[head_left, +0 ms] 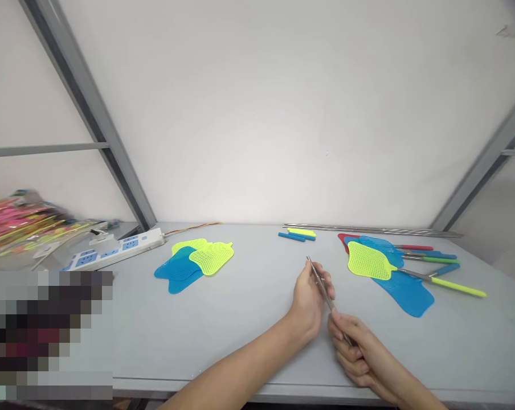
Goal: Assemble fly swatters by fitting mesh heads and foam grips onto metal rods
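Left hand [309, 302] and right hand [354, 352] share one thin steel rod [324, 291], held tilted above the table [240, 347], towards its front edge. Left fingers [322, 280] curl narrowly round the rod's upper length; right fingers [338, 336] close on its lower end. Rod smooth, bright, bare of any grip.

State of the work: at right, rods with coloured grips [458, 288] fan out beside a heap of mesh heads [368, 261]; whether any are joined, cannot tell. At left, a second heap of heads [193, 263] lies with no rod visible. Still loose: blue sleeves [291, 237], a yellow sleeve [301, 232], long rods [372, 230] along the back edge.

Heads flat, paddle-shaped, perforated plastic, yellow-green and blue. Sleeves matte, stubby. A white power strip [121, 249] sits back left.
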Tool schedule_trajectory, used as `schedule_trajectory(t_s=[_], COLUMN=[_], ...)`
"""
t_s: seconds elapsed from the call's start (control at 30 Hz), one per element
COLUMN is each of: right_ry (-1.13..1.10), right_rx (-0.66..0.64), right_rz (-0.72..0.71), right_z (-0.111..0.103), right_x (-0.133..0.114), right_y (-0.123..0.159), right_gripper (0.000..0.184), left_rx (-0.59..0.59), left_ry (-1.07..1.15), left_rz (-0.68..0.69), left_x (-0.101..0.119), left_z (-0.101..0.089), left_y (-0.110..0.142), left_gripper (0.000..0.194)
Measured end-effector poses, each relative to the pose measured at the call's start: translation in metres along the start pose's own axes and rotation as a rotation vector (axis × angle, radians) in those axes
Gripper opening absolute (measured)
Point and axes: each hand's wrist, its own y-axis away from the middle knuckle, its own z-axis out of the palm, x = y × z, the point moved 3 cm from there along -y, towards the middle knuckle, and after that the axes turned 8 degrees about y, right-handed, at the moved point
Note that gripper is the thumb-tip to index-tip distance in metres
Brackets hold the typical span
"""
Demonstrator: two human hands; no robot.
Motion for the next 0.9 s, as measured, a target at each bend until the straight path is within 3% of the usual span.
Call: schedule_trajectory(t_s=[0.2, 0.4, 0.63, 0.9], right_ry=[0.087, 0.127, 0.107, 0.046], right_rx=[0.041, 0.070, 0.067, 0.049], right_rz=[0.007, 0.018, 0.000, -0.005], right_z=[0.001, 0.001, 0.004, 0.000], right_x=[0.001, 0.001, -0.004, -0.003], right_y=[-0.001, -0.001, 0.002, 0.003], right_gripper=[0.040, 0.041, 0.040, 0.038], left_rx=[-0.018, -0.008, -0.019, -0.132], left_ry=[0.042, -0.085, -0.410, -0.933], left_rz=[-0.002, 0.117, 0.219, 0.370], left_x=[0.014, 0.017, 0.020, 0.052], left_z=[0.004, 0.002, -0.003, -0.008], left_y=[-0.002, -0.003, -0.012, -0.018], left_gripper=[0.026, 0.020, 0.030, 0.038])
